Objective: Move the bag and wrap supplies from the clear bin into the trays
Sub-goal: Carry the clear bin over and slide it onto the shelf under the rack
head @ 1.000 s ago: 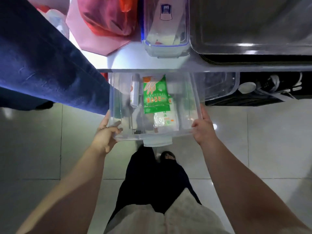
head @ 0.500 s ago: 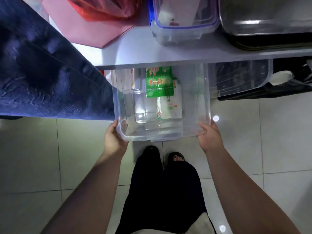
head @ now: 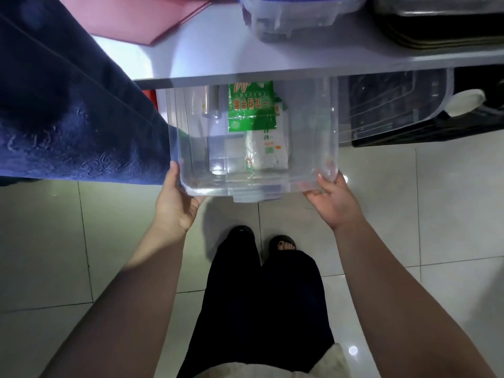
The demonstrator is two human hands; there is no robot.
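Note:
A clear bin (head: 311,148) juts out from under the white table (head: 207,55), its far part hidden by the tabletop. Inside lie a green printed packet (head: 252,107), a white pack of bags (head: 268,151) and a slim roll (head: 211,105) at the left. My left hand (head: 176,205) cups the bin's near left corner from below. My right hand (head: 334,200) holds the near right corner, fingertips on the wall. Metal trays (head: 441,25) sit stacked on the table at the top right.
A dark blue cloth (head: 60,110) hangs over the table's left side beside the bin. On top stand a pink sheet (head: 141,17) and a blue-rimmed lidded box (head: 294,17). Another clear container (head: 395,105) sits under the table at right. My legs and feet (head: 261,244) stand on pale tiles.
The view has dropped and closed in on the bin. Both hands have slid from the bin's sides to under its near corners, and more of the bin lies under the table.

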